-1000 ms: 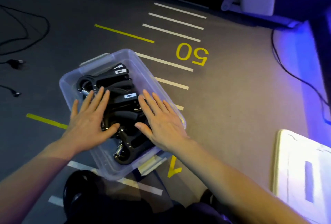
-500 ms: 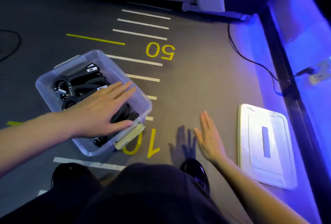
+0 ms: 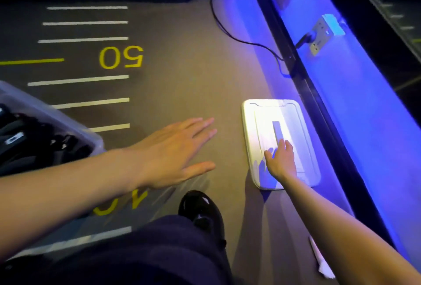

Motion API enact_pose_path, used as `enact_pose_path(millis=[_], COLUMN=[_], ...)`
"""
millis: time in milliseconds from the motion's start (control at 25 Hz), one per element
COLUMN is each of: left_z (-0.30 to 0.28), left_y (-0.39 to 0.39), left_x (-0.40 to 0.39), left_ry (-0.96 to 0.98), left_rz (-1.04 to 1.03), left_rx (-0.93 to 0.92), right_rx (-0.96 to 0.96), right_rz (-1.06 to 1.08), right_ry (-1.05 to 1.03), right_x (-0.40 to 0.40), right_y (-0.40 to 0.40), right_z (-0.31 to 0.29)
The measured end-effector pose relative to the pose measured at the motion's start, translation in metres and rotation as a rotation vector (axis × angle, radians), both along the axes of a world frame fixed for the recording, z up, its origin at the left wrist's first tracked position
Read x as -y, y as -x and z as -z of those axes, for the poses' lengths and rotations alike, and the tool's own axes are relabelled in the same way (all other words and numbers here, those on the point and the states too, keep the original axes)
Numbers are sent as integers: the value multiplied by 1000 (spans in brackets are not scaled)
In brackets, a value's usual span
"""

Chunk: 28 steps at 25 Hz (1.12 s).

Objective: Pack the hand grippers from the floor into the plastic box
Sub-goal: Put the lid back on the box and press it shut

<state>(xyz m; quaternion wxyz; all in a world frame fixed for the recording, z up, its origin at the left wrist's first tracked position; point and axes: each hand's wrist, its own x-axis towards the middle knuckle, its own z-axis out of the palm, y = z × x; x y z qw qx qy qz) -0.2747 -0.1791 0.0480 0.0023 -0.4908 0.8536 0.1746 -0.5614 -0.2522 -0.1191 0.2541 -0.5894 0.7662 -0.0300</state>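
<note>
The clear plastic box [image 3: 68, 123] sits at the left edge, partly cut off, with several black hand grippers [image 3: 29, 145] piled inside. Its white lid [image 3: 262, 120] lies flat on the floor to the right, near the blue-lit wall. My right hand [image 3: 281, 161] rests on the near part of the lid with fingers spread. My left hand [image 3: 175, 150] hovers flat and open over the bare floor between box and lid, holding nothing.
Grey floor with white stripes and yellow numbers. A black cable [image 3: 246, 41] runs to a wall socket [image 3: 323, 34] at the right. My black shoe [image 3: 200, 211] and dark trouser leg fill the bottom middle. A white scrap [image 3: 321, 259] lies by my right forearm.
Both hands left the box. My right hand went right onto the lid; my left hand came off the grippers and moved right over the floor. The view swung right.
</note>
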Motion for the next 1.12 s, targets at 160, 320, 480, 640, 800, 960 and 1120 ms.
enact_pose_path(millis=[160,320,480,640,800,960,1120], left_z=[26,40,53,49,45,38,30], left_y=[28,36,35,35,28,19,4], left_x=[20,36,48,52,48,45,41], left_ry=[-38,8,49,22,8,-20,-8], left_rz=[-21,-40,-89,-111,-146,-152,-167], left_rx=[28,116,150,162,182,258,304], right_rx=[-19,-89,-237,-174,-137,-89,27], right_rz=[82,112,119,152,136,99,-45], right_ry=[-34,-36,37,38,49,116,213], right_x=[38,69,85,96,98,92,82], right_y=[14,8,4,14,17,6,-41], right_z=[17,32,39,47,41,6,-47])
